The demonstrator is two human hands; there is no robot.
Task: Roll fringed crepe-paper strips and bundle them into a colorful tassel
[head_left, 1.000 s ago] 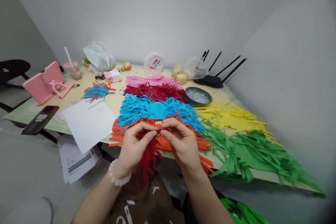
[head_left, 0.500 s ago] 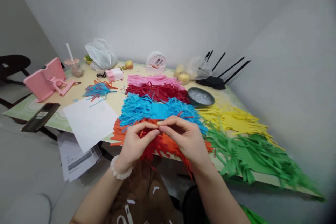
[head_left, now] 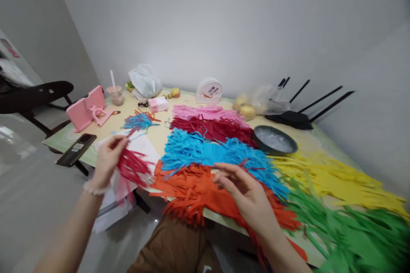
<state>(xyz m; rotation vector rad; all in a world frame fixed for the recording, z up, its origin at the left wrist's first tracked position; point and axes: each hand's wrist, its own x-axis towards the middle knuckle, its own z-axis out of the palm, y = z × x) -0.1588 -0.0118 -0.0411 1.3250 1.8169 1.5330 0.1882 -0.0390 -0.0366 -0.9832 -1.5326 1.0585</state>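
My left hand (head_left: 110, 158) pinches the top of a crimson paper tassel (head_left: 133, 166), whose strips hang over a white sheet of paper (head_left: 150, 148). Beyond it on the table lies a blue and orange tassel (head_left: 139, 121). My right hand (head_left: 245, 192) hovers over the orange fringed paper (head_left: 195, 190), its fingers loosely bent and apart, with nothing visible in them. Just past that hand is the blue fringed paper (head_left: 213, 152). Farther back are the dark red fringed paper (head_left: 214, 131) and the pink fringed paper (head_left: 208, 113).
At right lie yellow fringed paper (head_left: 339, 177), green fringed paper (head_left: 368, 239) and a dark bowl (head_left: 275, 140). A pink stand (head_left: 86, 108) and a phone (head_left: 76, 150) sit at left. A drink cup (head_left: 117, 96), plastic bag (head_left: 145, 81) and tissue pack (head_left: 158, 104) line the back.
Both hands were together over the orange paper. The left hand has swung left with the crimson tassel, and the right stays over the orange paper, fingers loosened. The view has shifted left.
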